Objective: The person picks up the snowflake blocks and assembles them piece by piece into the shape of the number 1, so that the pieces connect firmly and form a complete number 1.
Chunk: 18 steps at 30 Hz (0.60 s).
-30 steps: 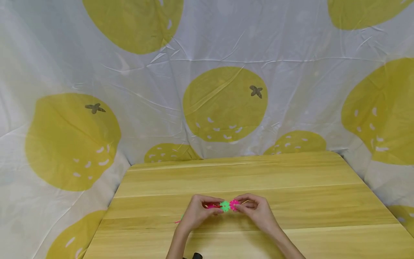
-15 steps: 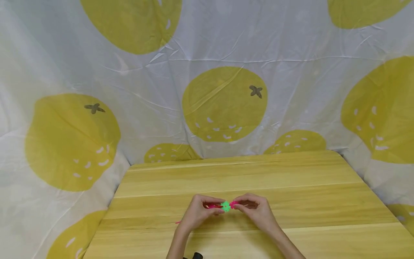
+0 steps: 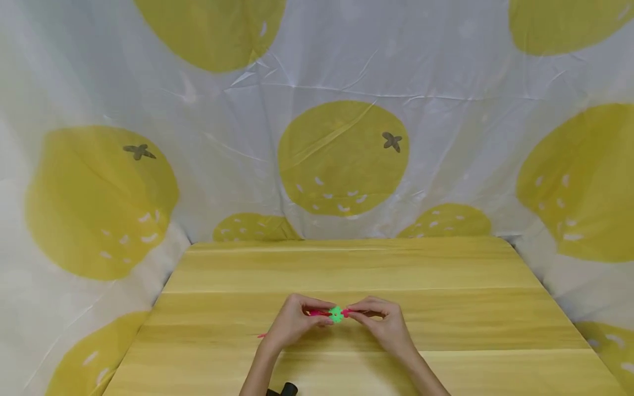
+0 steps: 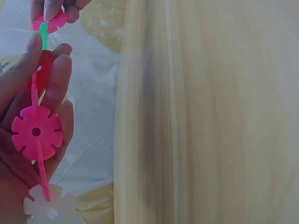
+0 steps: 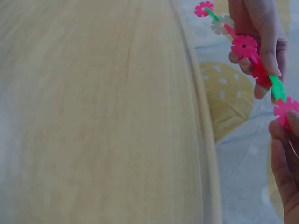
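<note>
Small notched plastic snowflake discs form a chain in my left hand [image 3: 292,323]. Its fingertips and thumb grip the chain around a red disc [image 4: 45,70], close to the green disc [image 3: 336,314] at the right end. Behind that, a pink disc [image 4: 29,128] and a white disc [image 4: 52,207] run along the palm. In the right wrist view the tail ends with a green disc [image 5: 212,14] and a pink disc [image 5: 203,8]. My right hand [image 3: 385,322] pinches another pink disc [image 5: 284,112], its rim right at the green disc's edge, the two at an angle.
Both hands are over a wooden table [image 3: 470,319]. A black object [image 3: 289,389] shows at the bottom edge of the head view. Behind the table hangs a pale cloth [image 3: 233,165] with yellow fruit prints.
The pink disc in my right hand has turned from face-on to narrower in view and now meets the green disc. The head view has shifted slightly; both hands keep their grip.
</note>
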Tool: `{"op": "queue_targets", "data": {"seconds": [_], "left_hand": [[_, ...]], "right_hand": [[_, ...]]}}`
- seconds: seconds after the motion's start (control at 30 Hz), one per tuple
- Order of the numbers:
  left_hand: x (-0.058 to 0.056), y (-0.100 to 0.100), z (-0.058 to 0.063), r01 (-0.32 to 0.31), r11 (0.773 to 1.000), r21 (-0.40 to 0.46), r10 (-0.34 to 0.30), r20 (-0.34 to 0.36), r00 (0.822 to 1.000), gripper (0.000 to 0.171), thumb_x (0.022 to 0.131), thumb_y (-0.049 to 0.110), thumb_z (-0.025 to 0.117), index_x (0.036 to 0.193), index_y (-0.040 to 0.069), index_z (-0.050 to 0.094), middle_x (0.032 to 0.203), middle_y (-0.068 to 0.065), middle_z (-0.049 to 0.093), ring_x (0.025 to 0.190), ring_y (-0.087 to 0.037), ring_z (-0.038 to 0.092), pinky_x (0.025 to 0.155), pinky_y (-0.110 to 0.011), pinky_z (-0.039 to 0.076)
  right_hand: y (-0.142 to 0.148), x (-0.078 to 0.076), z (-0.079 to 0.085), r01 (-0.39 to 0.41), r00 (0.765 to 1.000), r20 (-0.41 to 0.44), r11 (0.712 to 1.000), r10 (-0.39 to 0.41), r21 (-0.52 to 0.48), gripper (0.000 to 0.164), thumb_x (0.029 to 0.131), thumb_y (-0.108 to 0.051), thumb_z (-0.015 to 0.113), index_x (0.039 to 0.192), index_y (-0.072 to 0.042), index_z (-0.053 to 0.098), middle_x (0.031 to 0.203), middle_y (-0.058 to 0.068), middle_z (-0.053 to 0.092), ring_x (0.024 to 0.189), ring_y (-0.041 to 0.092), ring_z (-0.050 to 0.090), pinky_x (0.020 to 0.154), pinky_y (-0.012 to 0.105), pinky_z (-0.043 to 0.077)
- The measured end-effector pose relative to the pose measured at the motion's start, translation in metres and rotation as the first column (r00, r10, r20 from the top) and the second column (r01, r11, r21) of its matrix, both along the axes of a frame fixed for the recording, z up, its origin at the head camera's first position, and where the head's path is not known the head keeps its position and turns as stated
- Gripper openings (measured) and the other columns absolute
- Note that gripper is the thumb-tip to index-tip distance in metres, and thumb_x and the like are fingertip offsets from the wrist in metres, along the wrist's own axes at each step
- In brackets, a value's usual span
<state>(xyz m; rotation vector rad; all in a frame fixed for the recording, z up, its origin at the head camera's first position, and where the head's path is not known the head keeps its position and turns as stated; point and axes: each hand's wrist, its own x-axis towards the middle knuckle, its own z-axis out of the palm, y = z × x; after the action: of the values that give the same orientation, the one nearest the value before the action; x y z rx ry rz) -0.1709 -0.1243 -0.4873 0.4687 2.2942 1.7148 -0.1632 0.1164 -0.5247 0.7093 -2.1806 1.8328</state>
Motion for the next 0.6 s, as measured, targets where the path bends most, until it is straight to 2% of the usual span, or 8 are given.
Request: {"op": "queue_targets", "data": {"seconds": [0.17,0.3,0.4,0.53,0.6], "left_hand": [[0.001,-0.007,-0.001,0.025,1.000,0.005,-0.025,0.001,1.000,0.023,0.088,0.010,0.081,0.111,0.004,0.081,0.106,-0.019,0.079,0.084,-0.042,0.077,0.070,-0.045,0.064],[0.003,-0.011,-0.001,0.014,1.000,0.016,-0.014,0.000,1.000,0.023,0.088,0.007,0.080,0.110,0.001,0.080,0.102,-0.020,0.079,0.083,-0.045,0.076,0.070,-0.046,0.064],[0.003,-0.010,-0.002,0.014,1.000,0.024,-0.014,0.003,1.000,0.022,0.089,0.006,0.080,0.110,0.001,0.080,0.099,-0.019,0.080,0.082,-0.045,0.076,0.070,-0.047,0.064],[0.002,-0.006,-0.003,0.045,0.998,0.041,-0.045,0.011,0.999,0.020,0.090,0.009,0.079,0.109,0.004,0.081,0.100,-0.016,0.080,0.084,-0.045,0.076,0.073,-0.048,0.064],[0.002,-0.007,-0.004,0.053,0.997,0.050,-0.054,0.018,0.998,0.019,0.090,0.007,0.079,0.109,0.005,0.081,0.102,-0.017,0.080,0.086,-0.045,0.076,0.074,-0.049,0.064]], "right_hand": [[-0.008,0.001,-0.002,-0.017,1.000,-0.024,0.999,0.016,-0.033,0.013,0.086,0.000,0.079,0.096,-0.007,0.083,0.089,0.009,0.078,0.085,0.011,0.072,0.073,0.030,0.063],[-0.014,0.002,-0.001,-0.028,1.000,0.007,0.999,0.029,-0.027,0.011,0.088,-0.002,0.079,0.097,-0.007,0.083,0.090,0.010,0.079,0.085,0.009,0.073,0.074,0.030,0.063],[-0.014,0.004,0.001,-0.009,1.000,0.026,1.000,0.009,-0.020,0.010,0.087,-0.005,0.080,0.097,-0.006,0.083,0.089,0.010,0.079,0.083,0.011,0.073,0.073,0.028,0.061],[-0.010,0.008,0.002,0.025,0.999,0.039,1.000,-0.024,-0.015,0.010,0.085,-0.003,0.081,0.095,-0.007,0.084,0.087,0.009,0.079,0.081,0.012,0.073,0.070,0.027,0.059],[-0.009,0.008,0.003,0.011,0.999,0.042,1.000,-0.011,0.001,0.011,0.086,-0.004,0.081,0.096,-0.008,0.084,0.089,0.008,0.079,0.083,0.013,0.073,0.071,0.028,0.060]]}}
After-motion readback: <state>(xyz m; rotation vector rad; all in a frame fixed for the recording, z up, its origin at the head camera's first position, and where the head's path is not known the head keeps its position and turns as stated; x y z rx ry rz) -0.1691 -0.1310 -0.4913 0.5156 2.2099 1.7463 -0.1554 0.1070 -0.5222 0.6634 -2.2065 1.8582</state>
